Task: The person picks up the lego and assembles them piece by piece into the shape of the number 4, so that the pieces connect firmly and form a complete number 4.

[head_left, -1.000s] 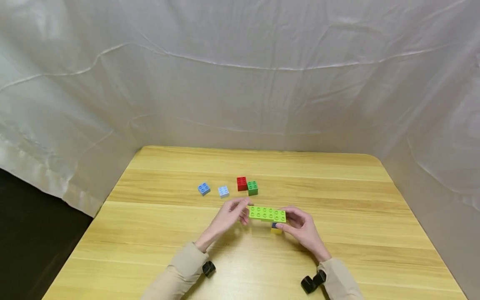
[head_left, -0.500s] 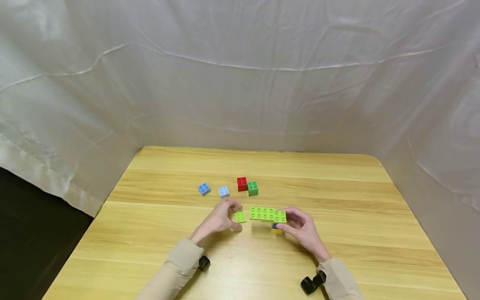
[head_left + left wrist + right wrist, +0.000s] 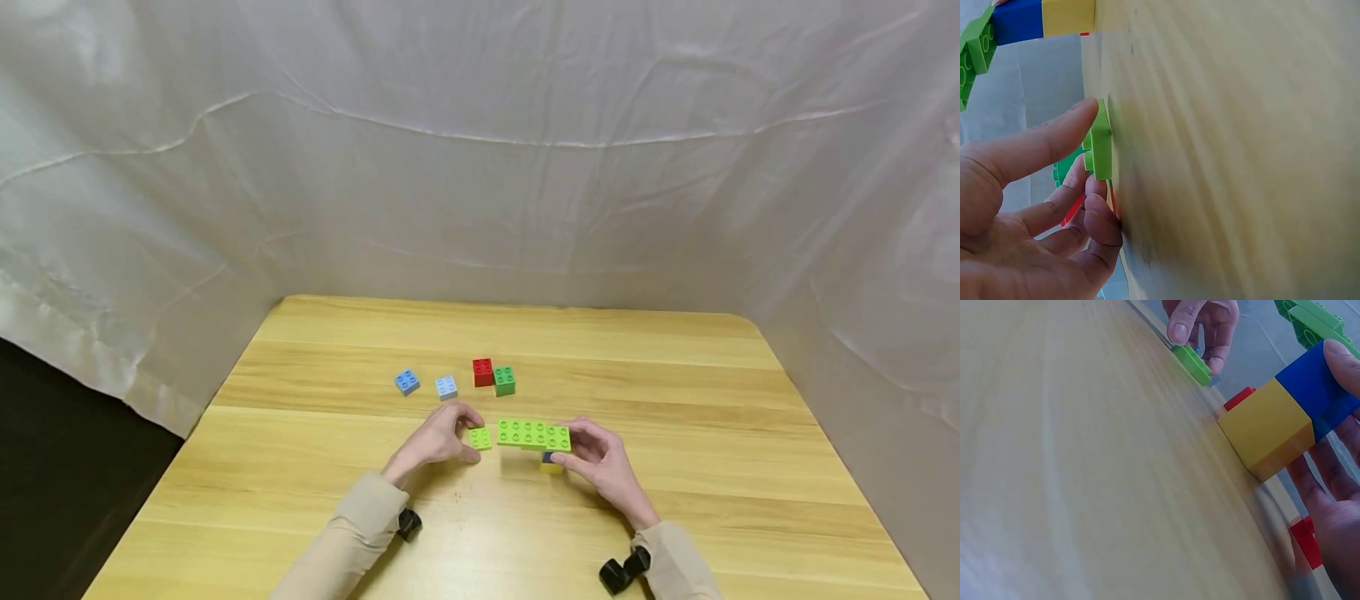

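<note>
My left hand point(image 3: 438, 435) pinches a small flat lime-green brick point(image 3: 479, 438) at the tabletop, thumb on one edge and fingers at the opposite one, as the left wrist view shows. To its right stands a tower, a yellow brick point(image 3: 1266, 428) at the bottom and a blue brick point(image 3: 1319, 387) above it. Lime-green bricks point(image 3: 522, 432) lie across the tower's top in a stepped row that juts out leftward. My right hand point(image 3: 602, 460) grips the tower from the right, its thumb against the blue brick.
Beyond the hands on the wooden table point(image 3: 675, 383) sit a blue brick point(image 3: 407, 382), a light blue brick point(image 3: 446, 387), a red brick point(image 3: 483, 372) and a green brick point(image 3: 504, 381). Another red piece point(image 3: 1307, 542) shows behind my right hand. A pale curtain point(image 3: 480, 208) surrounds the table.
My left hand has drawn back left and down from the end of the stepped row. The small lime-green brick, earlier out of sight, shows between its fingers. My right hand has stayed put.
</note>
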A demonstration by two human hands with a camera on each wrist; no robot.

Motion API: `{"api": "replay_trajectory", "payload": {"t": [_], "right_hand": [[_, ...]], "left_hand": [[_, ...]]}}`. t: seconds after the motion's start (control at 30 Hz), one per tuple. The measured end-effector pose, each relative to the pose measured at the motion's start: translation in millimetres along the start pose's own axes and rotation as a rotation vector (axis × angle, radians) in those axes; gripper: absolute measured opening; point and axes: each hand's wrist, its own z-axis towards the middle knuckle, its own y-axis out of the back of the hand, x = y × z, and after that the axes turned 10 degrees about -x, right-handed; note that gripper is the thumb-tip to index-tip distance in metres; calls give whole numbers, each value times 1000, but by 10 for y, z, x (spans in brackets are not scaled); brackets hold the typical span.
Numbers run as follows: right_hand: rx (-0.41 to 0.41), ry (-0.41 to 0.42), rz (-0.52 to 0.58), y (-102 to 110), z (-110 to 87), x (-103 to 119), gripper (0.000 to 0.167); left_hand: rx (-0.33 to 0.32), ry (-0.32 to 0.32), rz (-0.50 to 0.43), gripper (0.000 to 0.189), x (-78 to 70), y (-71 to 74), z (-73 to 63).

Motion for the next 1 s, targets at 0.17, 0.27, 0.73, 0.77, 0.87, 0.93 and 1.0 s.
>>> {"api": "replay_trajectory", "payload": {"t": [0.17, 0.27, 0.73, 0.77, 0.87, 0.93, 1.0], "right_hand": [[-1, 21, 8, 2, -3, -5, 38], [-2, 22, 9, 2, 2, -5, 38], [-2, 9, -4, 3, -6, -9, 38], [-3, 7, -4, 2, -6, -8, 38], [-5, 3, -4, 0, -8, -6, 39], [-5, 2, -3, -2, -8, -4, 39], [-5, 3, -1, -3, -8, -3, 39]], "left_hand": [[-4, 4, 21, 48, 6, -13, 11], [-6, 12, 39, 47, 10, -19, 22], [-10, -7, 48, 38, 23, -23, 35], [-8, -6, 40, 38, 23, -19, 33], [-1, 0, 25, 37, 19, -13, 21], [4, 9, 8, 38, 11, -8, 5], [6, 20, -13, 39, -1, -2, -17]]}}
